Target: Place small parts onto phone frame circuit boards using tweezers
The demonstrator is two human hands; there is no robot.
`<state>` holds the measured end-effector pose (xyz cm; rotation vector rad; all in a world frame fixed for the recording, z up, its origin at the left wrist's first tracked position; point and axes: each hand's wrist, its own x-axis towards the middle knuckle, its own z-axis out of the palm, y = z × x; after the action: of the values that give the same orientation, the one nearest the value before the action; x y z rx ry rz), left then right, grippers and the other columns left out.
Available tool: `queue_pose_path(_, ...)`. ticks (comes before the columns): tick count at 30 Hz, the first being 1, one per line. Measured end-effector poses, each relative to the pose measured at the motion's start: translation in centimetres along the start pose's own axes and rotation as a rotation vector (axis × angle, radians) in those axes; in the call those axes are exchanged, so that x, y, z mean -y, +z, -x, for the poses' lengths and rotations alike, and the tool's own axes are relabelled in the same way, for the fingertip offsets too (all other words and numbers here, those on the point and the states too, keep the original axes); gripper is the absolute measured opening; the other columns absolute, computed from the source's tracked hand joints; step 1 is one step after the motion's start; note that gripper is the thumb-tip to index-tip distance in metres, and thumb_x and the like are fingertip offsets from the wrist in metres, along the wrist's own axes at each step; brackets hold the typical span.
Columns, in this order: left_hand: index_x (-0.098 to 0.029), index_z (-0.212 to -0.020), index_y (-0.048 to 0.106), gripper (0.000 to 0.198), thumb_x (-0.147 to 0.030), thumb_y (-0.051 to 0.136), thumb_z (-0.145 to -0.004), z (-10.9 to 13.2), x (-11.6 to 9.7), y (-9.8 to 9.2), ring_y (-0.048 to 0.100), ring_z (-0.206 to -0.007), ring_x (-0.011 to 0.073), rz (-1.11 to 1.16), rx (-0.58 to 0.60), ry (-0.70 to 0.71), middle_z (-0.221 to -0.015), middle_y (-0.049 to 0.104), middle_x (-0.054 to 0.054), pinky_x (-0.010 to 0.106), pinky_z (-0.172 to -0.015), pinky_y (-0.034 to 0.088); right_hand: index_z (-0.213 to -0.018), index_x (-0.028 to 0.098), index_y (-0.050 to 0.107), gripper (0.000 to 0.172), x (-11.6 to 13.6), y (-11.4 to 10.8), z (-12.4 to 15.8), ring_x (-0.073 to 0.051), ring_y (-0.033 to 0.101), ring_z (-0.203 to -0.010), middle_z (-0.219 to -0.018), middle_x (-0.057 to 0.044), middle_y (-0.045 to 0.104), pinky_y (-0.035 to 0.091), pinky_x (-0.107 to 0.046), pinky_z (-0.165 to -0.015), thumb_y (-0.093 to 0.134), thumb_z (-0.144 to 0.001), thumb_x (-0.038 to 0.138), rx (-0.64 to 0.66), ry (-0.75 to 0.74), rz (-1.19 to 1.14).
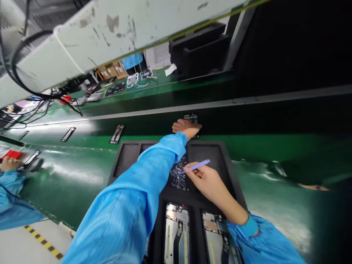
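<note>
My left hand (186,127) reaches far forward and lies across a phone chassis (191,117) on the green belt, with fingers over one side and the thumb side at the other. It covers the middle of that chassis. In my right hand (205,179) is a thin purple pen-shaped tool (199,165), pinched between thumb and fingers. Its lower end points at many small shiny parts (180,176) in a compartment of the black tray (239,190). Nearer me, opened phones (177,234) with bare boards and dark flex cables lie in the tray's lower slots; my left sleeve hides part of the tray.
More phone chassis (117,134) lie along the belt to the left. A co-worker's hand (11,164) and blue sleeve show at the far left. Overhead runs a scuffed pale beam (115,25) with black cables (19,77) hanging. Black bins (200,47) stand behind.
</note>
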<state>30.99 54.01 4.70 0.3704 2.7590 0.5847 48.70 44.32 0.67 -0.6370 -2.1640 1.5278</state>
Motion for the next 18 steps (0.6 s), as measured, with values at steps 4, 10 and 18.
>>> queue_pose_path(4,-0.018,-0.141,0.054,0.056,-0.05,0.068,-0.097,0.0,0.4,1.1,0.046,-0.139,0.0346,0.028,0.063,0.068,-0.151,0.047,0.014,0.058,-0.116,0.039,-0.091,0.021,0.079,0.031,0.5,-0.5,0.1,-0.02,0.067,-0.063,-0.095,-0.007,0.079,0.054,-0.033,-0.059,0.064,-0.088,0.047,0.013,-0.004,0.064)
queue_pose_path(10,-0.017,-0.123,0.065,0.043,-0.053,0.062,-0.101,-2.4,6.3,-4.9,0.063,-0.117,0.0271,0.128,0.251,0.345,-0.128,0.064,0.009,0.049,-0.105,0.051,-0.088,0.021,0.08,0.034,0.3,-0.6,0.0,-0.022,0.072,-0.067,-0.093,-0.007,0.081,0.056,-0.033,-0.059,0.061,-0.091,0.048,-0.017,0.005,0.117)
queue_pose_path(18,-0.017,-0.124,0.063,0.041,-0.049,0.059,-0.1,-5.7,27.7,-17.0,0.044,-0.142,0.0329,-0.029,-0.132,0.272,-0.141,0.056,0.013,0.056,-0.121,0.028,-0.079,0.023,0.079,0.033,0.4,-0.5,0.0,-0.021,0.071,-0.062,-0.088,-0.005,0.08,0.057,-0.034,-0.059,0.063,-0.091,0.05,-0.035,-0.012,0.181)
